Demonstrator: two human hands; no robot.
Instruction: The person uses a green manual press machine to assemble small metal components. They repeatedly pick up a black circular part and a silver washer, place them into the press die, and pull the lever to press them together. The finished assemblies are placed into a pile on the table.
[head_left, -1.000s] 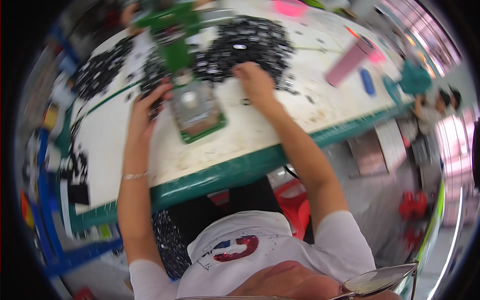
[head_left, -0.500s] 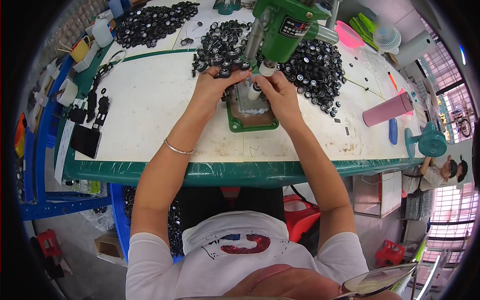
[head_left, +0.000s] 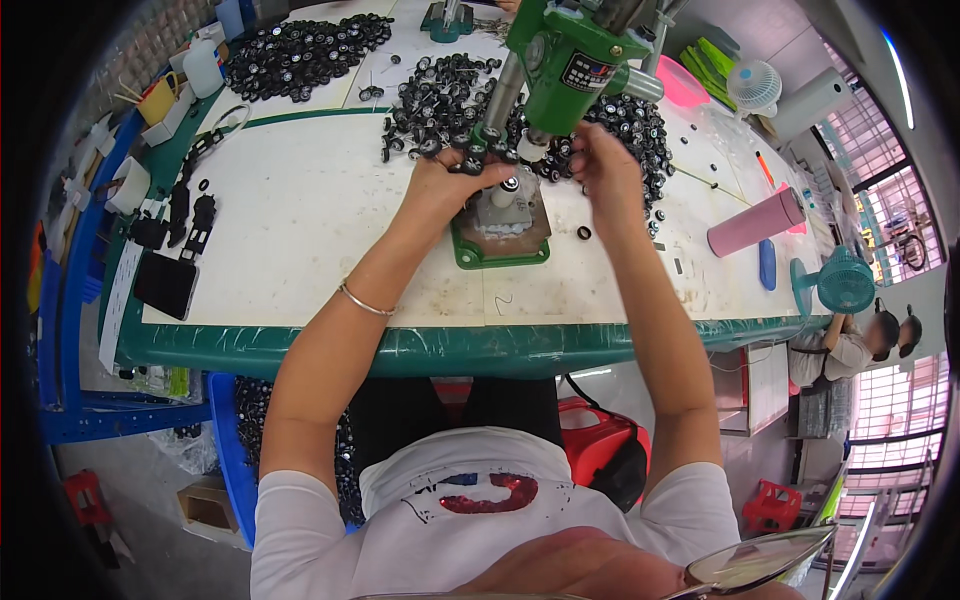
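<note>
A green hand press [head_left: 565, 85] stands before me, with a white tip above its base plate [head_left: 468, 252]. On that base, a small black wheel [head_left: 511, 185] sits on a pale post. My left hand [head_left: 440, 195] grips several black wheels on thin axles [head_left: 470, 158] just left of the post, thumb stretched toward it. Right of the press, my right hand [head_left: 612, 175] is raised at the edge of a heap of black wheels [head_left: 640, 130]. Its fingers are curled together, and what they hold is hidden. A loose black ring [head_left: 584, 232] lies on the table below it.
More wheels with axles [head_left: 430, 100] lie behind the press, and another heap [head_left: 300, 55] is at the far left. A phone [head_left: 165, 285] and black straps [head_left: 200, 225] rest on the left. At right are a pink bottle [head_left: 755, 222] and a teal fan [head_left: 845, 280].
My right hand has left the post and moved right, toward the wheel heap. The black ring now shows on the table. My left hand stays by the press with its wheels.
</note>
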